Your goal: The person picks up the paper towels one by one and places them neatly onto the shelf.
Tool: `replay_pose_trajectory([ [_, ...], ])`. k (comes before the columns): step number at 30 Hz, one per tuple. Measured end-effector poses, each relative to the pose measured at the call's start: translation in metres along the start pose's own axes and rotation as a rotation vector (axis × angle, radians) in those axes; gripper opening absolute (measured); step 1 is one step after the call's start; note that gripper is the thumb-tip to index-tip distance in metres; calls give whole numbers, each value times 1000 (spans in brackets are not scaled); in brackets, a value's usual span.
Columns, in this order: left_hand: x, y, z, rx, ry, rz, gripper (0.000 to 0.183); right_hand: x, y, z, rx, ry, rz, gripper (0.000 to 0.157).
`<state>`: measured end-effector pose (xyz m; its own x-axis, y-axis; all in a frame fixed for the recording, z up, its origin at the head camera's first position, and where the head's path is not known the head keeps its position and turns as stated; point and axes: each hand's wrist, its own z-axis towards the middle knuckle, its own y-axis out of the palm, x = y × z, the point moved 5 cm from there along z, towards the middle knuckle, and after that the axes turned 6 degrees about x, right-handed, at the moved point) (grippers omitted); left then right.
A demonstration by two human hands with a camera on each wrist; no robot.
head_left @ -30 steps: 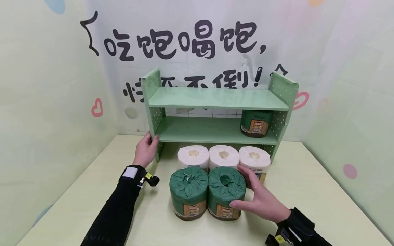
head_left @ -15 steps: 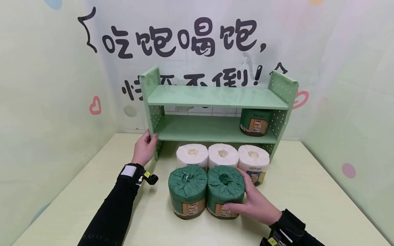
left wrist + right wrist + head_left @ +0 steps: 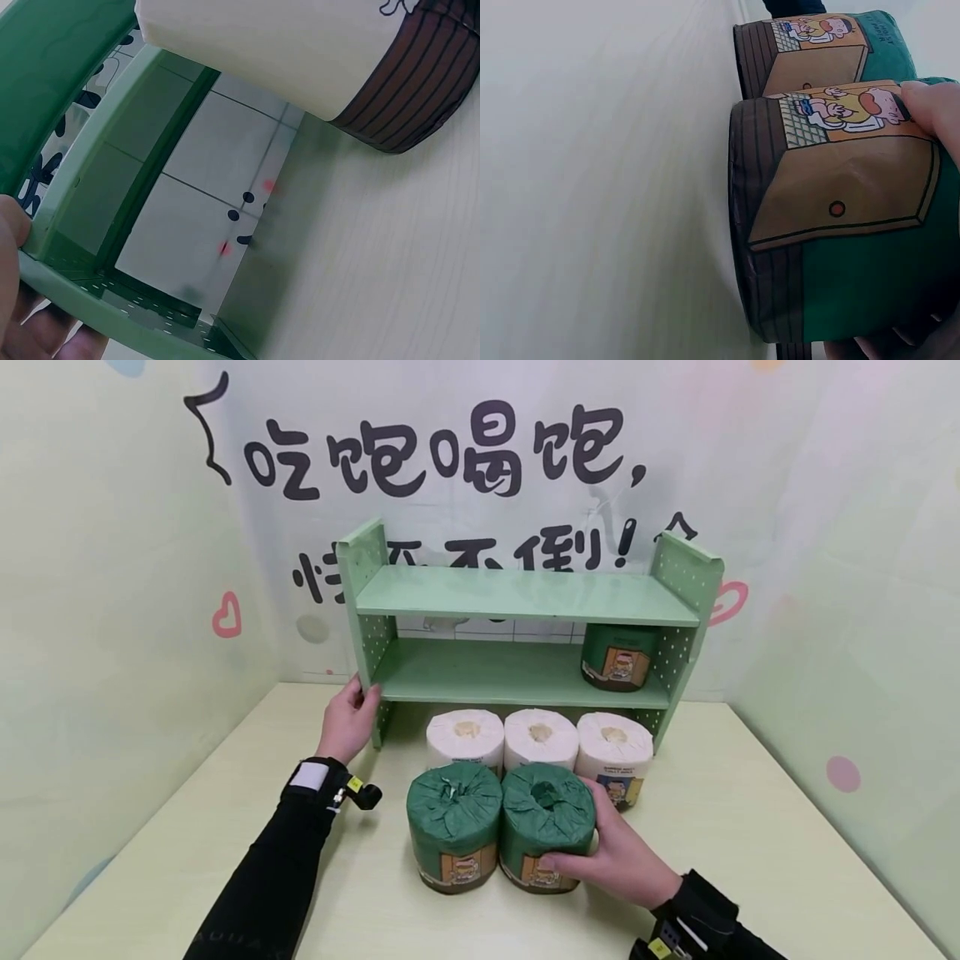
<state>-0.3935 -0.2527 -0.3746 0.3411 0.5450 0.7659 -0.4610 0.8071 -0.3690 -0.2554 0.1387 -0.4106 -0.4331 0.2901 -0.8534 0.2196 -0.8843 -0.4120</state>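
Observation:
My left hand (image 3: 349, 723) grips the left side panel of a green two-tier shelf (image 3: 517, 672); in the left wrist view its fingers (image 3: 52, 334) wrap the panel's edge. My right hand (image 3: 626, 858) holds a green-wrapped toilet roll (image 3: 547, 827) on the table, thumb on its printed front and the other fingers round its far side. A second green-wrapped toilet roll (image 3: 454, 827) stands upright against its left. The right wrist view shows the held roll close up, with the thumb (image 3: 934, 105) on its wrapper.
Three white-wrapped toilet rolls (image 3: 540, 739) stand in a row behind the green ones, before the shelf. Another green-wrapped roll (image 3: 618, 658) sits at the right end of the shelf's lower tier. A printed backdrop (image 3: 465, 452) hangs behind the pale table (image 3: 187, 827).
My right hand has moved left and closed round the right-hand green toilet roll. The left hand stays on the shelf panel. The head view has shifted slightly.

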Motion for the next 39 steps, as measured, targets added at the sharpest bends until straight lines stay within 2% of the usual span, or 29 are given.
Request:
replay_pose_trajectory([
  [10,1,0,-1,-7,-3,-6,39,-2,-1,0,5,-26,15,104],
  [18,3,-1,-2,-9,-11,-8,40,1,-2,1,9,40,14,97],
  [39,1,-1,-1,-1,11,-11,39,3,-2,-3,28,85,41,100],
])
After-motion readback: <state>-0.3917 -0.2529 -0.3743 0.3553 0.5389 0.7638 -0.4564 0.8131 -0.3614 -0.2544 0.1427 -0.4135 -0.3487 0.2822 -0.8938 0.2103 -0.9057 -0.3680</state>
